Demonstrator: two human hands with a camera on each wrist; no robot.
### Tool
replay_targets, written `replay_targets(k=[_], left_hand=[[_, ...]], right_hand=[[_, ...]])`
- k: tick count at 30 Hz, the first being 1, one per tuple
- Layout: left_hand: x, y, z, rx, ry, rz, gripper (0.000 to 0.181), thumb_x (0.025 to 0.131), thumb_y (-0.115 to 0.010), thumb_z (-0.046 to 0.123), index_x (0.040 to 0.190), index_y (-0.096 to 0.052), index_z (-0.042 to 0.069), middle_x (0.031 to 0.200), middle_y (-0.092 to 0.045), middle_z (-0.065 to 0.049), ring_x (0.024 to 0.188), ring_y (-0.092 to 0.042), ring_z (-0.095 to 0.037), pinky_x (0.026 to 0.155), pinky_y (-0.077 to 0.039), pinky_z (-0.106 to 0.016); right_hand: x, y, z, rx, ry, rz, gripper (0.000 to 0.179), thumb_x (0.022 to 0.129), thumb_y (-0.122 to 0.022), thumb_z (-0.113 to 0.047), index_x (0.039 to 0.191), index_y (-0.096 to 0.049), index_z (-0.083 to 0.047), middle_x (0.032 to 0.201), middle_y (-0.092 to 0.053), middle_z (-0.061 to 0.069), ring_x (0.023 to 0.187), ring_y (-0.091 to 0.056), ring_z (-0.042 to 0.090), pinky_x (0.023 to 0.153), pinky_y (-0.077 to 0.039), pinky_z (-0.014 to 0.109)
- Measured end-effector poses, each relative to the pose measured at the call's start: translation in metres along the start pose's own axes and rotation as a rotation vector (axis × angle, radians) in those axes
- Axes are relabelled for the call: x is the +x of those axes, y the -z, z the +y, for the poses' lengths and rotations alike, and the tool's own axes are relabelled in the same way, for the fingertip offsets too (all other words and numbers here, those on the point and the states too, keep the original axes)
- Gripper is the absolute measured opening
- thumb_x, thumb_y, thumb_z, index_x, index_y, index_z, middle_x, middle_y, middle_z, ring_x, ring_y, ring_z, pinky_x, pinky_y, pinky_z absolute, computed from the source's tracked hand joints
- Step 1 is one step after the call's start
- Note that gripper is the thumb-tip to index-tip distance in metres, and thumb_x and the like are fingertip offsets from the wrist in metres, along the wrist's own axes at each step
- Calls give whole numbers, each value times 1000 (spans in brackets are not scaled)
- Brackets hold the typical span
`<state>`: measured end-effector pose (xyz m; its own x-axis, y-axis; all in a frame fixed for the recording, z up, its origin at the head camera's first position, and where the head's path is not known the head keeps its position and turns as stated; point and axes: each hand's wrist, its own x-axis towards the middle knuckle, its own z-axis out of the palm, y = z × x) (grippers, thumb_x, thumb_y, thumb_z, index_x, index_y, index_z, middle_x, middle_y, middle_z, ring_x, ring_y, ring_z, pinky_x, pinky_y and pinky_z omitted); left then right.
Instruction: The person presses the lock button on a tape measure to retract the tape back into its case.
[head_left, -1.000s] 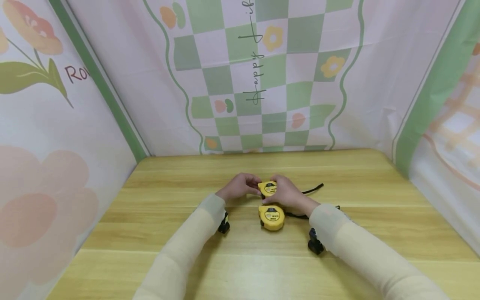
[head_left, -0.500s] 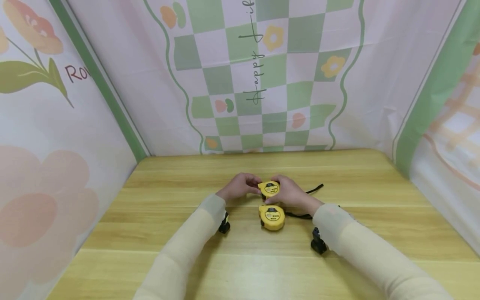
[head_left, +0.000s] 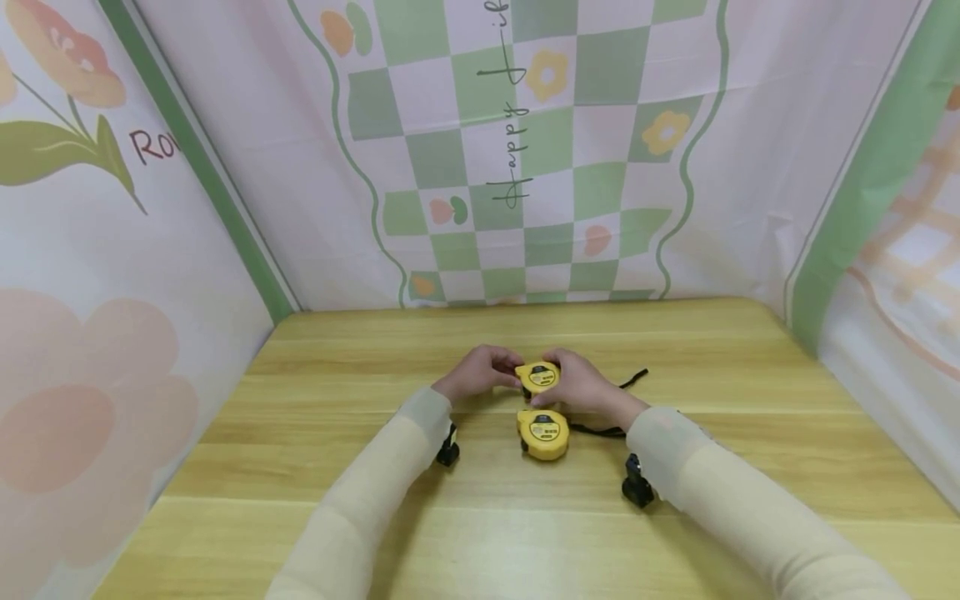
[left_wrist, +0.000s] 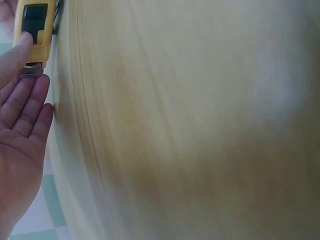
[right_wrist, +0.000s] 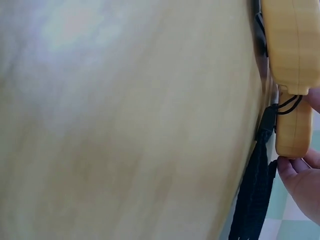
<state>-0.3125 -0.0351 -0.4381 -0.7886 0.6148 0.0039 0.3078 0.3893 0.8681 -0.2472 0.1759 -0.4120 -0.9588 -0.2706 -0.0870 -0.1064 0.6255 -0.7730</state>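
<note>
Two yellow tape measures lie on the wooden table, one behind the other. My right hand [head_left: 581,385] grips the far tape measure [head_left: 542,379] from its right side, fingers behind and thumb in front. From the left, my left hand [head_left: 480,372] meets that same case. In the left wrist view its thumb [left_wrist: 15,55] presses the front beside a dark panel, and its fingertips are at the metal end hook [left_wrist: 31,71]. The near tape measure [head_left: 544,435] rests just in front of both hands, untouched. The right wrist view shows it large, above the far one [right_wrist: 294,127].
A black wrist strap [head_left: 597,431] trails right from the near tape measure. Another strap [head_left: 636,377] sticks out behind the right hand. Small black cameras [head_left: 448,447] hang under both wrists. Printed curtains [head_left: 315,208] border the wooden table [head_left: 480,533] at the back and sides.
The right hand and the far tape measure have shifted slightly to the right since a second ago. The left hand and the near tape measure have stayed put.
</note>
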Motion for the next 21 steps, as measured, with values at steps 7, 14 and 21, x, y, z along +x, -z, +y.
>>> replay_targets(k=[7, 14, 21], left_hand=[[-2, 2, 3, -2, 8, 6, 37, 86, -75, 9, 121, -65, 2, 105, -69, 0, 96, -64, -11, 84, -52, -25], [-7, 11, 9, -39, -2, 7, 42, 84, -77, 10, 122, -63, -2, 110, -68, -7, 99, -64, -16, 88, -51, -27], [-13, 28, 25, 70, -2, 67, 47, 85, -78, 21, 125, -62, 2, 118, -66, -4, 106, -60, -16, 94, -47, -28]], right_hand=[[-1, 5, -2, 26, -42, 1, 90, 78, -84, -26, 145, -33, 4, 144, -41, 23, 129, -42, 38, 105, -36, 51], [-3, 14, -6, 44, -21, -8, 93, 77, -84, -29, 146, -31, 5, 148, -35, 25, 130, -39, 43, 103, -39, 51], [-6, 31, -12, 52, 41, 9, 83, 83, -80, -26, 145, -33, 4, 147, -36, 25, 130, -39, 45, 104, -37, 52]])
